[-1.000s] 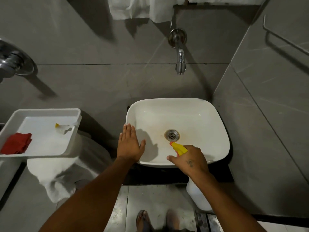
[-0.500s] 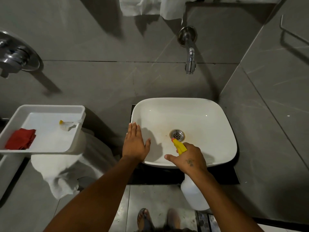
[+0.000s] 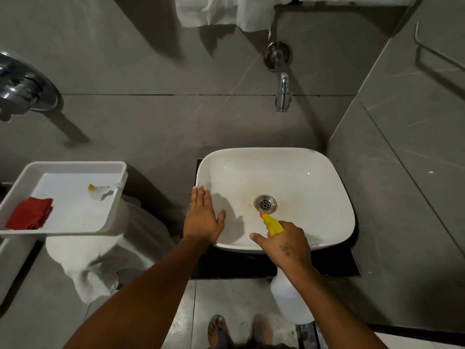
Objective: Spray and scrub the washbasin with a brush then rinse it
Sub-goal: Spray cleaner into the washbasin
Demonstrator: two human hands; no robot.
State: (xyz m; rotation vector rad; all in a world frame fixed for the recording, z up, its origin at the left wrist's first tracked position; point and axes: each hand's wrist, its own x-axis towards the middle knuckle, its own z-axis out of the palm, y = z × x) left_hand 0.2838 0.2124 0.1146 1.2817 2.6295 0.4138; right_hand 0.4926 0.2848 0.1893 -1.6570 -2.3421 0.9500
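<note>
— While the right hand [image 3: 286, 244] closes its grip round the spray bottle [image 3: 289, 301], where does the yellow nozzle [image 3: 272, 224] point?

— Down at the drain [image 3: 264, 204] of the white washbasin [image 3: 314, 187] — the thumb sticks out.

— And the left hand [image 3: 202, 219]?

— Flat on the basin's near-left rim, fingers spread, holding nothing. The brush [image 3: 100, 192] lies in the white tray [image 3: 63, 168] beside a red cloth [image 3: 30, 215].

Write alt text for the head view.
A right hand aims a yellow-nozzled spray bottle at the drain of a stained white washbasin; the left hand lies flat on its rim. A brush sits in a tray.
</note>
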